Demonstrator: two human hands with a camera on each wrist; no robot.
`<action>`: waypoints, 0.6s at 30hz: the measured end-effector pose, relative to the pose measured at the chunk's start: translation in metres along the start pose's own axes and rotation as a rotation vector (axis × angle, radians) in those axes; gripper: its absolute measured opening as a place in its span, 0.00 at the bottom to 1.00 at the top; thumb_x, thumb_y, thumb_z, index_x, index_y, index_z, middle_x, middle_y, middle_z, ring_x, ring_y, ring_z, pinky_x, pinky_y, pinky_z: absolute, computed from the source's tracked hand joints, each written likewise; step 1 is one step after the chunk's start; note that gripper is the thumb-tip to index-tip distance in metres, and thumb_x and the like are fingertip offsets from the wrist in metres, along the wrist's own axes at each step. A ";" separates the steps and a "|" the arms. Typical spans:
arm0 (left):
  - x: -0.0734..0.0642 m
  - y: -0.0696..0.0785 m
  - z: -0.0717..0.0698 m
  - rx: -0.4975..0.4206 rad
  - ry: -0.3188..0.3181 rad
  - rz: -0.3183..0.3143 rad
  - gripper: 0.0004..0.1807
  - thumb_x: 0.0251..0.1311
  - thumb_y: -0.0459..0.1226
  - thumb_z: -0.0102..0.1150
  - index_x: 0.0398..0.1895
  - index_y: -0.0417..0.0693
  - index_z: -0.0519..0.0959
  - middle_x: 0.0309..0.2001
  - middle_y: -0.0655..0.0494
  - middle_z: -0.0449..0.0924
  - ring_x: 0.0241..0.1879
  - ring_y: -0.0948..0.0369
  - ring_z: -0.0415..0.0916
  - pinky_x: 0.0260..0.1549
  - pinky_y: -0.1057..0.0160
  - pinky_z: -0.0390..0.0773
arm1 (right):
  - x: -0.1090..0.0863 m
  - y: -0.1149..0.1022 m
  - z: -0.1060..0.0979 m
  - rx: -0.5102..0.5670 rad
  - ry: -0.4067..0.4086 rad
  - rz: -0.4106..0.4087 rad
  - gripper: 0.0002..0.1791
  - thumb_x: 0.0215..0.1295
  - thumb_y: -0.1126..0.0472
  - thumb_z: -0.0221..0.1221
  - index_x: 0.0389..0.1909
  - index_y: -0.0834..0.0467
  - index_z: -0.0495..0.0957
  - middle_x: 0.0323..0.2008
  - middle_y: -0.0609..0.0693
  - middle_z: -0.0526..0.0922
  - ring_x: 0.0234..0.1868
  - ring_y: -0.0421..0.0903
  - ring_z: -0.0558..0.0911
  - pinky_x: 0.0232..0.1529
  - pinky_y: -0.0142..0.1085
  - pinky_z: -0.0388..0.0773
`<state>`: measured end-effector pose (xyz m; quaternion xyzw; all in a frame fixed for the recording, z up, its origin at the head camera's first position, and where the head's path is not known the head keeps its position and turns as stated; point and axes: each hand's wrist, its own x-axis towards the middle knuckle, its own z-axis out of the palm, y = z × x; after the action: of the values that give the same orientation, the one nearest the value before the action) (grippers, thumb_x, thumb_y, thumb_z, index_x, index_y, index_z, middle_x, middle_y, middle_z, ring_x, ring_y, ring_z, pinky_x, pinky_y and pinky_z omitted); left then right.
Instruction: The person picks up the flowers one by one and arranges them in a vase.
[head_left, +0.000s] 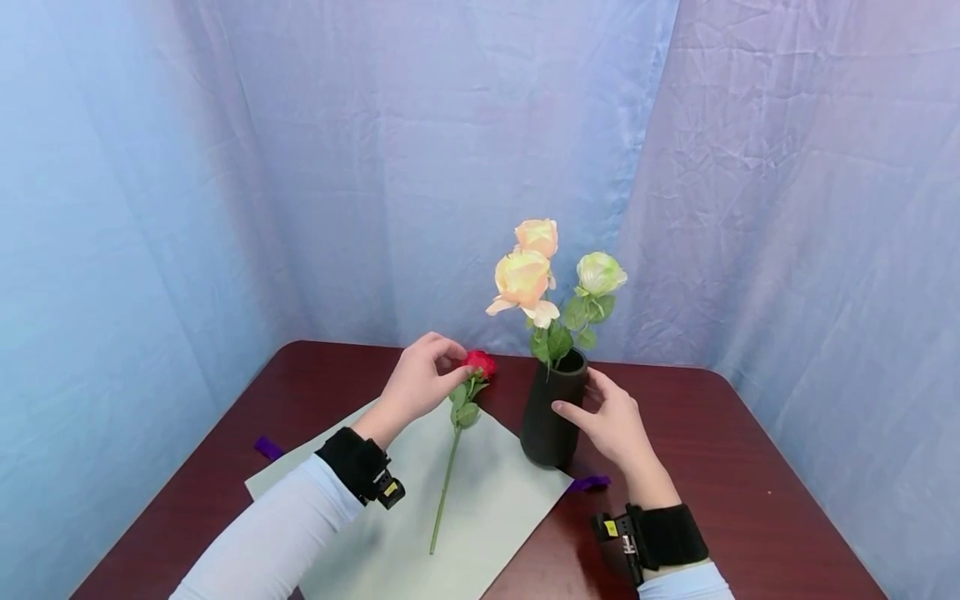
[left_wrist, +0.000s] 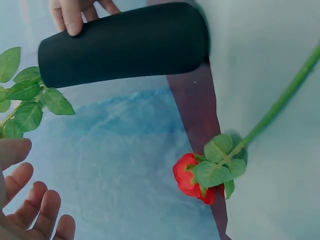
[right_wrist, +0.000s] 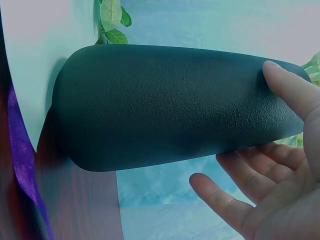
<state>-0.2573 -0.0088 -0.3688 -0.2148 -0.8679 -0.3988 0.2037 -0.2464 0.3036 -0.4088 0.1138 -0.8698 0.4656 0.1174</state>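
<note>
A dark, matte vase (head_left: pixel 551 417) stands upright at the right part of a pale sheet (head_left: pixel 420 517). My right hand (head_left: pixel 617 421) holds it near the rim, thumb on the near side and fingers at the far side in the right wrist view. Two peach roses (head_left: pixel 522 277) and a whitish-green rose (head_left: pixel 600 273) rise from the vase. On the sheet lies a red rose (left_wrist: pixel 190 180), its green stem pointing toward me. Above its bloom hovers my left hand (head_left: pixel 422 375), which shows loosely bent, spread fingers (left_wrist: pixel 42 212) with nothing between them in the left wrist view.
Purple ribbon (head_left: pixel 590 483) shows beside the sheet's right corner, with another purple piece (head_left: pixel 268 448) at its left edge. Everything rests on a dark red-brown table (head_left: pixel 720 483). Pale blue cloth (head_left: pixel 450 167) hangs behind and at both sides.
</note>
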 end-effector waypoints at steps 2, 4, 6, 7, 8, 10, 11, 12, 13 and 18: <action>-0.001 -0.001 0.001 0.035 0.001 0.023 0.09 0.60 0.37 0.73 0.42 0.48 0.85 0.43 0.56 0.78 0.41 0.53 0.79 0.40 0.60 0.80 | 0.000 0.000 0.000 0.000 -0.003 0.000 0.45 0.59 0.43 0.73 0.75 0.52 0.66 0.64 0.58 0.77 0.63 0.57 0.79 0.56 0.55 0.78; -0.002 -0.003 0.003 0.074 -0.005 0.036 0.09 0.60 0.37 0.73 0.42 0.48 0.86 0.43 0.56 0.78 0.41 0.54 0.79 0.40 0.60 0.80 | 0.000 0.001 0.000 -0.001 -0.003 0.000 0.46 0.59 0.43 0.73 0.75 0.52 0.66 0.65 0.58 0.77 0.63 0.57 0.79 0.56 0.55 0.78; -0.003 -0.004 0.005 0.119 -0.022 0.034 0.09 0.60 0.38 0.72 0.42 0.50 0.86 0.43 0.56 0.78 0.40 0.57 0.78 0.40 0.61 0.80 | 0.000 0.001 -0.001 -0.003 -0.001 0.001 0.46 0.59 0.43 0.73 0.75 0.53 0.65 0.64 0.58 0.77 0.63 0.58 0.79 0.56 0.55 0.78; -0.003 -0.004 0.006 0.145 -0.033 0.028 0.09 0.61 0.39 0.72 0.43 0.50 0.86 0.42 0.56 0.78 0.39 0.58 0.78 0.40 0.62 0.79 | 0.000 0.002 0.000 -0.004 0.000 0.002 0.46 0.59 0.44 0.73 0.75 0.53 0.65 0.65 0.58 0.77 0.63 0.58 0.79 0.56 0.55 0.78; -0.004 -0.004 0.008 0.172 -0.044 0.020 0.09 0.61 0.40 0.72 0.43 0.51 0.86 0.42 0.57 0.78 0.39 0.60 0.77 0.39 0.62 0.79 | 0.000 0.002 0.000 -0.004 0.001 0.003 0.46 0.59 0.44 0.73 0.75 0.53 0.65 0.65 0.58 0.77 0.63 0.58 0.78 0.56 0.55 0.78; -0.005 -0.004 0.010 0.216 -0.066 -0.008 0.09 0.61 0.41 0.72 0.42 0.52 0.86 0.41 0.57 0.79 0.39 0.60 0.77 0.39 0.62 0.79 | 0.000 0.002 0.000 -0.003 0.001 0.005 0.46 0.59 0.44 0.73 0.75 0.53 0.65 0.65 0.59 0.77 0.63 0.58 0.79 0.56 0.55 0.78; -0.006 -0.004 0.010 0.234 -0.077 -0.025 0.09 0.61 0.41 0.72 0.42 0.52 0.87 0.40 0.58 0.80 0.39 0.60 0.77 0.38 0.62 0.79 | 0.000 0.002 0.000 -0.001 0.000 0.006 0.46 0.59 0.43 0.73 0.75 0.53 0.66 0.64 0.58 0.77 0.63 0.58 0.79 0.56 0.55 0.78; -0.007 -0.004 0.011 0.253 -0.087 -0.042 0.09 0.60 0.42 0.72 0.41 0.52 0.87 0.39 0.58 0.80 0.38 0.60 0.77 0.38 0.61 0.79 | 0.000 0.002 0.000 0.000 -0.002 0.006 0.46 0.59 0.43 0.73 0.75 0.52 0.66 0.65 0.58 0.77 0.63 0.58 0.79 0.56 0.55 0.78; -0.008 -0.004 0.012 0.270 -0.097 -0.058 0.08 0.60 0.42 0.73 0.40 0.52 0.87 0.38 0.58 0.81 0.38 0.60 0.77 0.38 0.60 0.79 | 0.000 0.002 0.000 0.000 -0.003 0.006 0.46 0.59 0.43 0.73 0.75 0.52 0.66 0.65 0.58 0.77 0.63 0.57 0.79 0.56 0.55 0.78; -0.011 -0.009 0.017 0.302 -0.160 -0.128 0.07 0.61 0.43 0.72 0.35 0.52 0.87 0.30 0.61 0.81 0.30 0.62 0.75 0.32 0.62 0.78 | 0.001 0.002 0.000 0.004 -0.006 0.005 0.45 0.59 0.43 0.73 0.75 0.52 0.66 0.64 0.58 0.77 0.62 0.57 0.79 0.56 0.54 0.78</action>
<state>-0.2563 -0.0034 -0.3899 -0.1573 -0.9433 -0.2577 0.1382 -0.2478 0.3044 -0.4099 0.1133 -0.8693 0.4675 0.1134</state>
